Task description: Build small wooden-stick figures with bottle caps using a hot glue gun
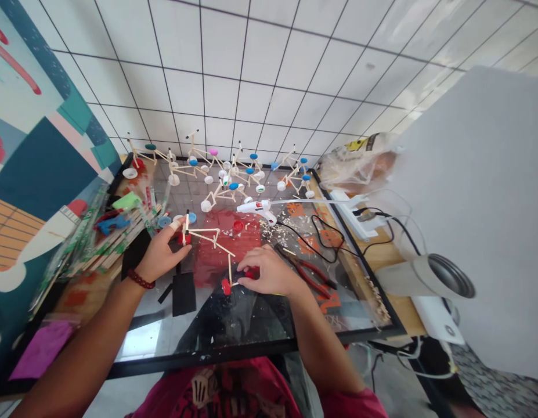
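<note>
Two bare hands meet over a glass-topped desk [269, 331] in the head view, with the red mat [208, 267] as the centre of the clock. At 9 o'clock the left hand [159, 255] has its fingers closed on one end of a stick frame [203, 233]; they partly hide a red wheel there. At 4 o'clock the right hand [271, 271] pinches a smaller stick piece [229, 270] by its near end; the fingers cover most of a second red cap, while the cap [226, 286] at the far end shows clearly. Whether frame and piece touch is hard to tell.

The white glue gun [255, 207] lies at 1 o'clock, its black cord curling off right among pale scraps. Red-handled pliers [312, 276] lie between 3 and 4 o'clock, just beside the right forearm. A crowd of stick models [234, 174] fills 12 o'clock, overlapping so much that single ones are hard to separate. Loose sticks [116, 244] in clear wrappers sit beyond the left wrist; at 8 o'clock the left forearm stands before a purple packet [44, 348]. At 2 o'clock, crinkled plastic blurs the contents of a bag [364, 162].
</note>
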Demonstrator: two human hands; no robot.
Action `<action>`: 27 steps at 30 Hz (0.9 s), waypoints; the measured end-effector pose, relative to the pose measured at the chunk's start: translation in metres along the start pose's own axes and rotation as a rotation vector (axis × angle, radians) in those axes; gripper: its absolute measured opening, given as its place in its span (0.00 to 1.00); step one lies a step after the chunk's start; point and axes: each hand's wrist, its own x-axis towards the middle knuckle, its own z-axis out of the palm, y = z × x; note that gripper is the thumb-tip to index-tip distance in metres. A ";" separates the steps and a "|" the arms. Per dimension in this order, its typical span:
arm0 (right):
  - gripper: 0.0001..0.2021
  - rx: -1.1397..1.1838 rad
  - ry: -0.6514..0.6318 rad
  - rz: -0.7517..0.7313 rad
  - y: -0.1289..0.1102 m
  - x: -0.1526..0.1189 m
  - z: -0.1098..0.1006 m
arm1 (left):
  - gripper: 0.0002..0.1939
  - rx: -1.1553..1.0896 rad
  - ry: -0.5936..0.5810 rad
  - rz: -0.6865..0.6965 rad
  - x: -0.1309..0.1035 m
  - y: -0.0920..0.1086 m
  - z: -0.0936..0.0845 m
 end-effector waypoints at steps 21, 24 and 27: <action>0.06 -0.077 0.282 0.310 0.017 0.037 0.031 | 0.41 -0.014 0.071 -0.021 0.000 -0.008 0.009; 0.05 0.059 0.354 0.353 0.030 0.025 0.029 | 0.41 0.011 0.077 -0.010 -0.001 -0.009 0.010; 0.05 0.184 0.388 0.411 0.042 0.018 0.031 | 0.42 0.013 0.080 0.029 -0.001 -0.008 0.010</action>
